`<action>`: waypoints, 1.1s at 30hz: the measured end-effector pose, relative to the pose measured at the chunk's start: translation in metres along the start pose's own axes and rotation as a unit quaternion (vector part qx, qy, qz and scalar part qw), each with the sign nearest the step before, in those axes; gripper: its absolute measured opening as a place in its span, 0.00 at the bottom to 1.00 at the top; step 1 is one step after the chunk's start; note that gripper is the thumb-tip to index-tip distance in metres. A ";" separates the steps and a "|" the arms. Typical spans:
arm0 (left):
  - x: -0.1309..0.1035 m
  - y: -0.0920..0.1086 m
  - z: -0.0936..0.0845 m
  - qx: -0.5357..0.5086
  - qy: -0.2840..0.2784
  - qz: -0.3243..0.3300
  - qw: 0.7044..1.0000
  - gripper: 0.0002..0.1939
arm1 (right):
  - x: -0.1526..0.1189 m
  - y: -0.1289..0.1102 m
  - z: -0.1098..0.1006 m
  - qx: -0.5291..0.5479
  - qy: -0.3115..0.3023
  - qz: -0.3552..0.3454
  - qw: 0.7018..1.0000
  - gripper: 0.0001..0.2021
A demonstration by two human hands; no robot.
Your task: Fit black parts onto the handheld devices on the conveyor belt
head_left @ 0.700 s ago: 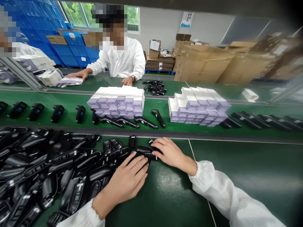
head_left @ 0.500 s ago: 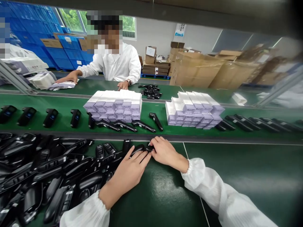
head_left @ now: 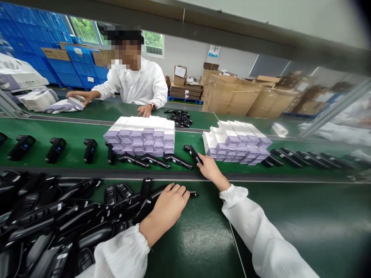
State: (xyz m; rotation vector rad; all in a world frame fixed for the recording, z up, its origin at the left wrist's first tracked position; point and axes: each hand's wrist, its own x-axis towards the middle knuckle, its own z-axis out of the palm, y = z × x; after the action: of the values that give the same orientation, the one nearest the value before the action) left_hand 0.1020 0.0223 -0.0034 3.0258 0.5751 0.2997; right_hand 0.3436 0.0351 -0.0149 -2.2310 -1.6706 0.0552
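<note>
My right hand reaches over the near edge of the green belt. Its fingers close on the lower end of a black handheld device with an angled head, which lies slanted between two stacks of boxes. On the green table, my left hand curls over another black handheld device. Only that one's tip shows past the fingers; the palm hides much of the rest. Left of this hand spreads a heap of similar black devices.
White and lilac boxes form a left stack and a right stack on the belt. Black devices lie in rows on both sides. Across the belt, a co-worker in white handles packaging. A frame bar crosses overhead.
My right hand has moved up from beside my left hand to the device on the belt. My left hand has stayed low at the table device, its fingers more curled. The view has shifted slightly.
</note>
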 end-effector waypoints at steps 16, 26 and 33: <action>0.017 -0.002 -0.021 -0.698 0.096 -0.288 0.649 0.13 | -0.054 -0.049 -0.017 0.490 -0.040 -0.037 0.870 0.15; -0.034 -0.032 -0.030 0.059 -0.076 -0.214 0.972 0.24 | -0.024 0.035 -0.024 0.138 -0.002 -0.100 0.985 0.13; -0.027 -0.027 -0.026 0.074 -0.099 -0.179 0.976 0.27 | -0.029 0.050 -0.009 -0.050 -0.024 -0.107 0.993 0.23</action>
State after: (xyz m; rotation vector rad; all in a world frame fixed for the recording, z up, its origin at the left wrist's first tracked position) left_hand 0.0623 0.0372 0.0146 2.9545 1.1433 -0.0654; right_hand 0.3835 -0.0065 -0.0265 -2.1216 -1.9687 -0.0309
